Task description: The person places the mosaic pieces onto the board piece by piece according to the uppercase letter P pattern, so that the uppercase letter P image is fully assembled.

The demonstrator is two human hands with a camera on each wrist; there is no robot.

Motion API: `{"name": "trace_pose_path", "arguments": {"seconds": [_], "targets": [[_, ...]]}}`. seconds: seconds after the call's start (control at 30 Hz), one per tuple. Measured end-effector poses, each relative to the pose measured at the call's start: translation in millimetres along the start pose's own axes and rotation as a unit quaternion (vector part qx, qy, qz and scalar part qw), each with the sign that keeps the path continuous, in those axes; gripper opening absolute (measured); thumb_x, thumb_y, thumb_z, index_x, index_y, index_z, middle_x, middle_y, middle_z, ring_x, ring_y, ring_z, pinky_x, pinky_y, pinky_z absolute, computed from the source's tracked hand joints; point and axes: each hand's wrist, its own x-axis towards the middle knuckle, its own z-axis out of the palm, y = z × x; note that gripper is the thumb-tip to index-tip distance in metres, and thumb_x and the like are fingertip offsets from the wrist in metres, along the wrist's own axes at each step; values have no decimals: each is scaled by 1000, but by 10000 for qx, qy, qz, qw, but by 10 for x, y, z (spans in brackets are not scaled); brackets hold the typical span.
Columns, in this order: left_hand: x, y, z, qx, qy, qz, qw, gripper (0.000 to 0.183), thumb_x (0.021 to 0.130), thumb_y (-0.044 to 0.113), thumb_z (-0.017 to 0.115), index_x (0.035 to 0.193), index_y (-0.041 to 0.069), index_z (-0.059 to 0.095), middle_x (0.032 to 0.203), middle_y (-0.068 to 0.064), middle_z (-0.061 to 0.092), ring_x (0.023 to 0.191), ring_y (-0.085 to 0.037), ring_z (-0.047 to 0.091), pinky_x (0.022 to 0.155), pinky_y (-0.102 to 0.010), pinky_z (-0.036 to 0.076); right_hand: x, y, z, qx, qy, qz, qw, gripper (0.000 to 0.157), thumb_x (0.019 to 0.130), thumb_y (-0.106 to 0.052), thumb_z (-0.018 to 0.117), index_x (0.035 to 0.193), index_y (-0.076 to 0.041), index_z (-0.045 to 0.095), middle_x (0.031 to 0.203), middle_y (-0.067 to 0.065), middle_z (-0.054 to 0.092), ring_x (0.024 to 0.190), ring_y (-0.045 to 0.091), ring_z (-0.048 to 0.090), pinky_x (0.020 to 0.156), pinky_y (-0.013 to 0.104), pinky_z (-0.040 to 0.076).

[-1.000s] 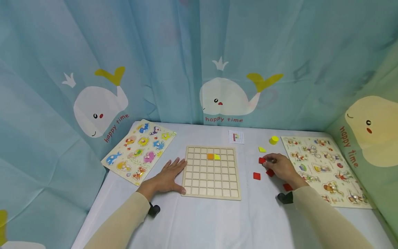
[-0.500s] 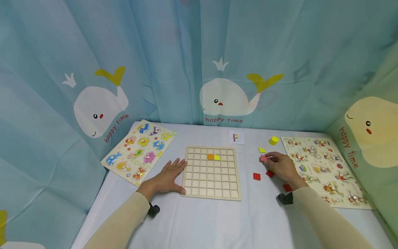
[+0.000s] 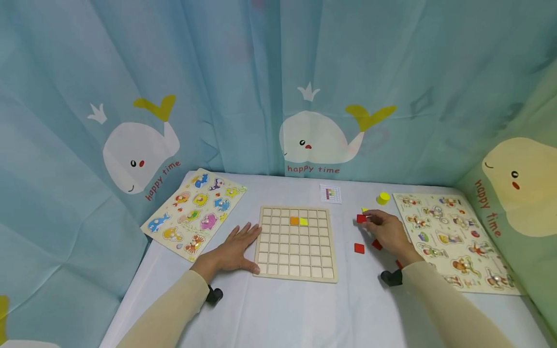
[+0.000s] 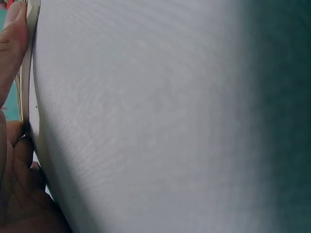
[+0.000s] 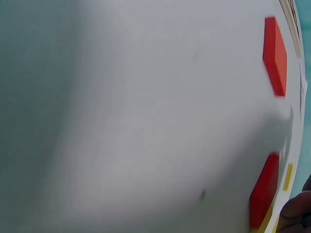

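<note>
A wooden grid board (image 3: 293,260) lies mid-table, with an orange square (image 3: 294,221) and a yellow quarter-round-looking piece (image 3: 303,222) side by side in its upper cells. My left hand (image 3: 232,251) rests spread at the board's left side, thumb at the lower corner. In the left wrist view the thumb (image 4: 14,39) lies along the board's edge. To the right of the board my right hand (image 3: 388,235) pinches a red square tile (image 3: 361,219) between thumb and fingers. Other red tiles (image 3: 359,248) lie below that hand, partly covered by it. A yellow piece (image 3: 364,210) peeks out behind the held tile.
A small pattern card (image 3: 330,194) lies behind the board. A yellow cylinder (image 3: 383,198) stands at the back right. Picture puzzle boards lie at the left (image 3: 193,212) and right (image 3: 461,241). A whale-print curtain (image 3: 243,96) encloses the table's back and sides.
My right hand has picked up the red square tile, tilted it and moved it slightly left and away from me. The left hand has stayed at the board.
</note>
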Motion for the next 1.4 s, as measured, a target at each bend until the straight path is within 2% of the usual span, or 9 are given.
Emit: {"name": "trace_pose_path", "arguments": {"seconds": [0.13, 0.2, 0.37, 0.43, 0.63, 0.77, 0.9, 1.2, 1.4], "targets": [[4, 0, 5, -25, 0, 18, 10000, 124, 77, 57, 89, 171, 16, 19, 178, -1, 13, 166, -24, 1, 136, -46, -5, 4, -64, 68, 129, 15, -46, 9999, 36, 103, -16, 64, 139, -9, 64, 126, 23, 67, 97, 31, 60, 67, 25, 54], [5, -3, 15, -7, -1, 20, 10000, 124, 76, 58, 88, 170, 16, 19, 178, -1, 14, 166, -24, 1, 136, -46, -5, 1, -96, 105, 166, 24, -81, 9998, 35, 102, -14, 64, 137, -8, 65, 124, 22, 67, 95, 31, 60, 65, 26, 55], [5, -6, 16, 14, 2, -3, 10000, 124, 76, 58, 89, 170, 17, 20, 178, -1, 14, 166, -24, 2, 136, -46, -5, 18, -203, 196, 176, 1, -226, 9996, 34, 102, -14, 65, 136, -8, 66, 129, 22, 68, 110, 35, 61, 90, 37, 59], [8, -7, 14, 11, 9, -10, 10000, 124, 77, 58, 88, 170, 16, 20, 178, -1, 14, 166, -24, 1, 136, -46, -4, 30, -251, 230, 189, -11, -243, 9995, 34, 103, -16, 64, 136, -9, 66, 130, 21, 69, 113, 35, 62, 95, 41, 59], [15, -14, 20, 34, 0, 6, 10000, 123, 78, 59, 87, 171, 16, 19, 178, 0, 13, 166, -23, 1, 136, -46, -4, 56, -417, 355, 252, -50, -230, 9994, 33, 103, -16, 64, 136, -11, 66, 129, 19, 69, 110, 33, 62, 88, 34, 58], [11, -14, 17, 34, -22, 2, 10000, 123, 77, 59, 88, 171, 17, 19, 178, 0, 13, 166, -23, 0, 136, -46, -5, 77, -538, 457, 408, -68, -310, 9987, 33, 103, -14, 65, 135, -11, 67, 128, 18, 69, 110, 33, 60, 90, 37, 56], [10, -16, 16, -8, -11, 8, 10000, 123, 77, 58, 88, 170, 16, 19, 178, 0, 13, 166, -23, 1, 136, -46, -5, 89, -653, 541, 590, -105, -505, 9969, 32, 103, -14, 67, 134, -11, 68, 125, 17, 71, 110, 32, 62, 92, 37, 56], [0, -2, 3, -77, -10, 9, 10000, 123, 77, 57, 89, 170, 16, 20, 178, 0, 14, 166, -23, 1, 136, -46, -5, 117, -962, 734, 937, -301, -944, 9907, 28, 100, -10, 71, 127, -6, 72, 113, 15, 74, 99, 27, 65, 77, 23, 56], [5, -1, -1, -44, 2, 37, 10000, 123, 77, 57, 88, 170, 15, 21, 178, -2, 14, 166, -24, 1, 136, -47, -5, 136, -1139, 883, 1075, -490, -1080, 9871, 27, 100, -9, 72, 126, -5, 72, 110, 14, 75, 96, 25, 67, 76, 24, 57]]}}
